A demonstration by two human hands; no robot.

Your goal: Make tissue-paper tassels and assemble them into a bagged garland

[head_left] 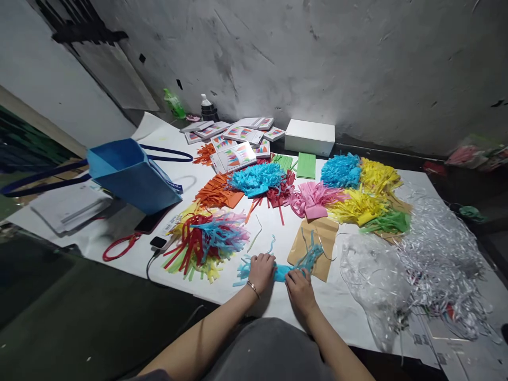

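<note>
White table (331,301): blue tissue (281,272), fringed both ends, hands (262,271) closed on plain middle.

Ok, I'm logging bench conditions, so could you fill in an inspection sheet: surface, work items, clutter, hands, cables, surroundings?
Surface: white table, crowded at the back and both sides.
Work items: blue fringed piece under the hands, its right-hand fringe over brown paper; coloured fringed bundles lie beyond.
Clutter: blue bag, printed packs, clear plastic bag, silvery strands.
Hands: left hand and right hand both touch the blue fringed piece; exact grip unclear.
Cables: dark cable at the near left edge, running to a small black-faced device.
Surroundings: scuffed grey wall behind; other people, nothing seen.
</note>
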